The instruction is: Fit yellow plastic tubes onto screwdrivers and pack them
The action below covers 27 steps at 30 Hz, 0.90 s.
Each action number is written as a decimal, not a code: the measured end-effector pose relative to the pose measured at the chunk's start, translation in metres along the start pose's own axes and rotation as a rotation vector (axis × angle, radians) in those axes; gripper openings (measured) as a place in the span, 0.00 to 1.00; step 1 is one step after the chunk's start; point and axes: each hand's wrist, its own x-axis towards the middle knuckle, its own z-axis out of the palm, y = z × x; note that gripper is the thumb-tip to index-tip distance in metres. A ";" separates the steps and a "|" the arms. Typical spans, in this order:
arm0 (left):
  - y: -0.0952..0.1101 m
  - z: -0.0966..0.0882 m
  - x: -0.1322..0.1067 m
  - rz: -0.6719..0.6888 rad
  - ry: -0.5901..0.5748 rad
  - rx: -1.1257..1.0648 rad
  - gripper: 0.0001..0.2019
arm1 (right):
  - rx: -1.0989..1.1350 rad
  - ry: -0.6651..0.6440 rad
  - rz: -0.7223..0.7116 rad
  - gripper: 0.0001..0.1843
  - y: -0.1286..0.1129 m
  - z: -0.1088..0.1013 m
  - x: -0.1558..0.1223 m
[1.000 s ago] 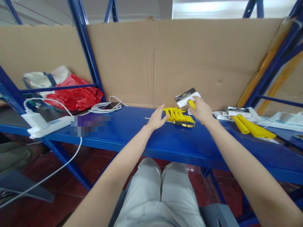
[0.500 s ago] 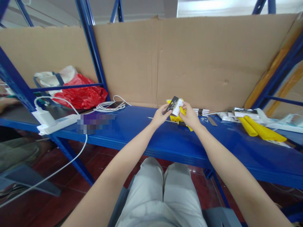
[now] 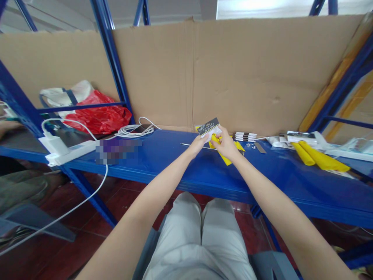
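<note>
My right hand is closed round a yellow tube-like sleeve and pinches a small black-and-white card against it. My left hand pinches the card's left lower edge. Both hands hover just above the blue shelf, near its middle. Behind them lie more yellow sleeves and a thin screwdriver shaft, mostly hidden by my hands. A short stack of similar cards lies right of my right hand.
Two longer yellow tubes and clear packets lie at the right. A white cable coil, a power strip with charger and a red bag sit at the left. Cardboard lines the back; blue uprights flank the shelf.
My right hand brought the card and yellow sleeve from the back of the shelf toward me. My left hand left the yellow pile and took hold of the card's edge.
</note>
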 end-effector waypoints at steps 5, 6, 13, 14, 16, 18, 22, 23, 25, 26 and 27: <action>0.004 -0.004 0.002 0.008 0.157 -0.056 0.15 | 0.486 0.036 0.403 0.27 -0.010 -0.001 0.005; 0.006 -0.004 0.001 0.006 0.180 -0.065 0.14 | 0.549 0.039 0.461 0.21 -0.012 -0.002 0.006; 0.010 -0.005 0.003 -0.036 0.359 -0.197 0.18 | 0.788 0.022 0.544 0.17 -0.019 -0.010 0.004; 0.010 -0.008 0.004 -0.046 0.388 -0.221 0.20 | 0.787 0.025 0.548 0.18 -0.020 -0.011 0.004; 0.010 -0.013 0.007 -0.067 0.460 -0.244 0.23 | 0.779 0.015 0.548 0.19 -0.021 -0.013 0.003; 0.009 -0.019 0.011 -0.091 0.566 -0.236 0.23 | 0.774 -0.020 0.522 0.22 -0.023 -0.014 0.003; 0.009 -0.027 0.014 -0.124 0.783 -0.200 0.10 | 0.767 -0.053 0.476 0.25 -0.025 -0.016 0.002; 0.010 -0.029 0.014 -0.128 0.820 -0.210 0.08 | 0.761 -0.036 0.479 0.24 -0.025 -0.016 0.002; 0.012 -0.031 0.014 -0.136 0.877 -0.260 0.10 | 0.753 0.027 0.492 0.22 -0.026 -0.016 0.004; 0.013 -0.032 0.013 -0.143 0.901 -0.289 0.13 | 0.751 0.073 0.500 0.20 -0.026 -0.017 0.005; 0.014 -0.034 0.013 -0.155 0.920 -0.311 0.15 | 0.751 0.123 0.509 0.18 -0.026 -0.018 0.006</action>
